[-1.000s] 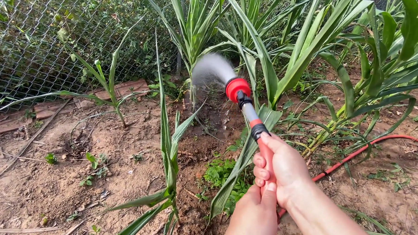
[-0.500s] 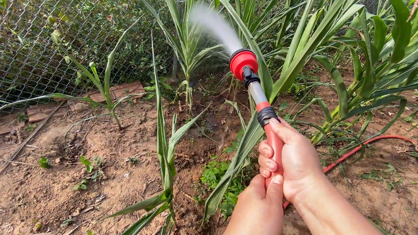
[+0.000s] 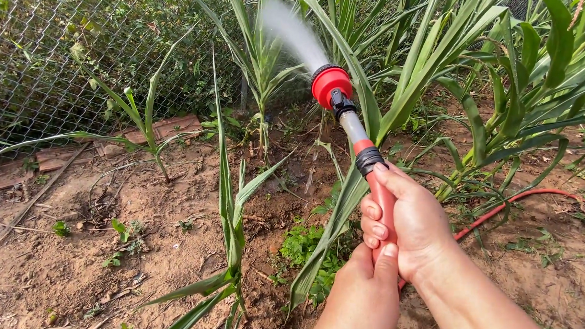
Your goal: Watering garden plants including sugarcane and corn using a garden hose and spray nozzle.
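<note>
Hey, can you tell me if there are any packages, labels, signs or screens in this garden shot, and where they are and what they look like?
None in view. Only the red spray wand held in the right hand and left hand, a red hose on the soil, corn plants and a wire fence.

Spray wand (image 3: pixel 349 118): glossy red plastic head, smooth metal tube.
Soil (image 3: pixel 76 241): rough, crumbly, matt.
Fence (image 3: pixel 63 59): wire mesh.
</note>
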